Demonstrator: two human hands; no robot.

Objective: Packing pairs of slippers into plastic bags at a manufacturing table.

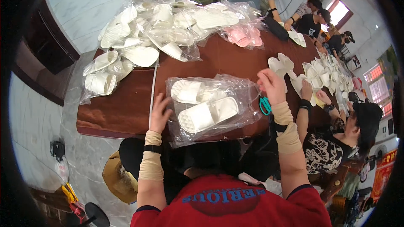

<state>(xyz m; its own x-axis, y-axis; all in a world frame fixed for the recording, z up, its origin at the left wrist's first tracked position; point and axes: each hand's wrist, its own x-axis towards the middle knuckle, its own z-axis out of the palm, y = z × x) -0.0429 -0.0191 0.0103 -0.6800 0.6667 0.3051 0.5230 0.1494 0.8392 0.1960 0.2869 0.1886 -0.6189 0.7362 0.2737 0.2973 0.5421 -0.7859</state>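
Observation:
A pair of white slippers (198, 117) lies inside a clear plastic bag (248, 120) on the brown table in front of me. My left hand (160, 111) is just left of the bag, fingers apart and nothing in them. At the bag's right end, my right hand (272, 85) is raised with its fingers curled together. Its fingertips are close to the bag's edge, and whether they pinch the plastic is too small to tell. Teal-handled scissors (265, 106) rest below that hand. Loose white slippers (281, 64) sit just beyond it.
Bagged white slippers (168, 27) are heaped along the far left of the brown table (122, 115), with a bagged pink pair (242, 35) beside them. More loose slippers (326, 73) cover the right side. A co-worker (336, 138) works close on my right. A cardboard box (120, 178) stands on the floor.

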